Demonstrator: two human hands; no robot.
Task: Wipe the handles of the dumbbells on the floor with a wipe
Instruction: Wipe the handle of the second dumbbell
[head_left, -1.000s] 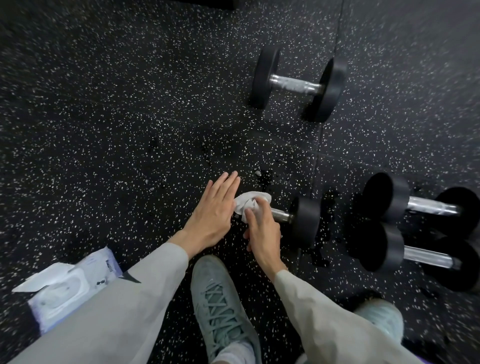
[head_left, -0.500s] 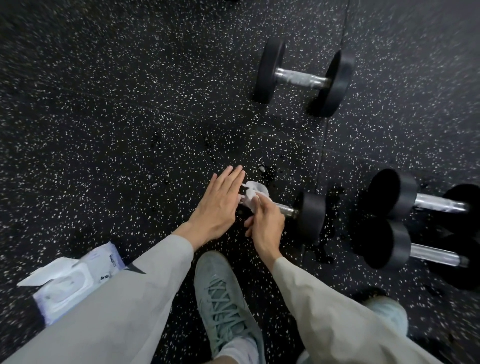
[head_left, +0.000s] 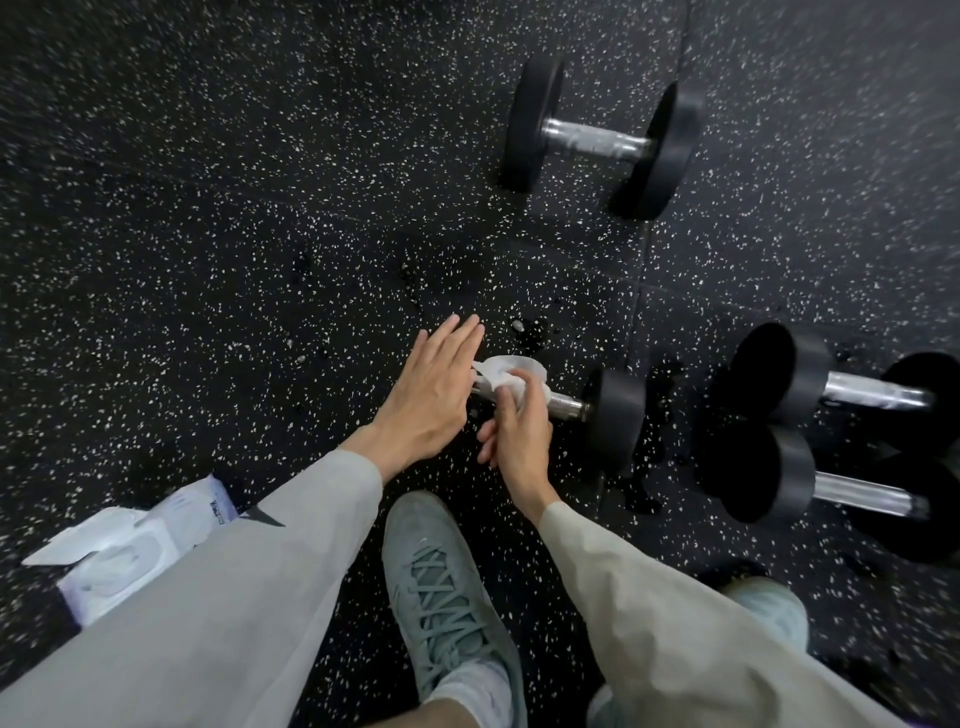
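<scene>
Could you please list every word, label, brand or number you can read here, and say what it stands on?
Nothing can be read for certain.
White soft pack of wipes: small dark print near its top edge, too blurred to read.
Black round-headed dumbbells with metal handles: no visible markings.

1. The floor (head_left: 218, 218) was black rubber flecked with white, with seams between its tiles running up and across on the right.
2. A white pack (head_left: 130, 556) lay at lower left on the floor, its flap open; a sleeve hid part of it.
3. A grey-green laced shoe (head_left: 441, 587) stood at bottom centre, toe pointing away.
4. A paler shoe (head_left: 769, 608) showed at lower right, mostly hidden.
5. Wet dark spots (head_left: 530, 332) marked the floor near the middle.
</scene>
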